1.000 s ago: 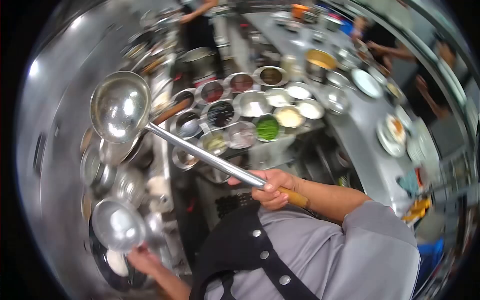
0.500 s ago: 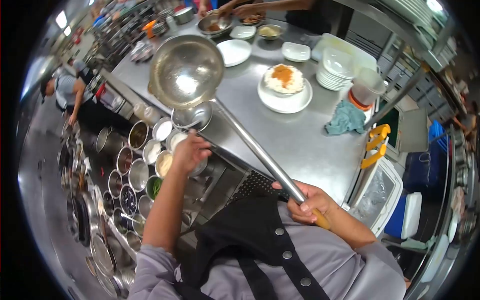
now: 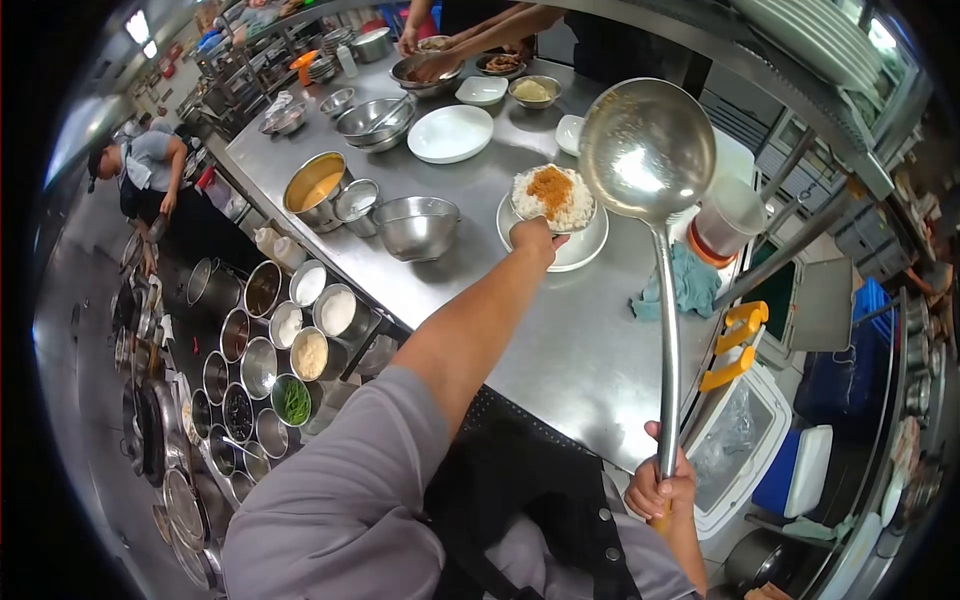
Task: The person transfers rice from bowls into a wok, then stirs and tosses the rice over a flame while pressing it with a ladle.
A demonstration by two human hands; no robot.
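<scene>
My right hand [image 3: 660,487] is closed round the handle of a large metal ladle [image 3: 668,330], held upright with its wide round bowl high over the right part of the table. Stretched across the steel table, my left hand [image 3: 535,238] grips the near rim of a bowl of rice [image 3: 575,205] topped with orange-brown crumbs. Part of that hand's grip is hidden behind its own back. Beneath the bowl lies a white plate [image 3: 590,245].
Left on the table stand a pot of orange liquid [image 3: 318,190], steel bowls [image 3: 418,230] and a white dish [image 3: 450,135]. Several ingredient tins [image 3: 258,365] line the left side. A teal cloth [image 3: 680,285] lies right. Another person's hands [image 3: 440,62] work at the far edge.
My left hand has moved from above the ingredient tins to the rice bowl and taken hold of its rim. The ladle has swung from left to right, still in my right hand.
</scene>
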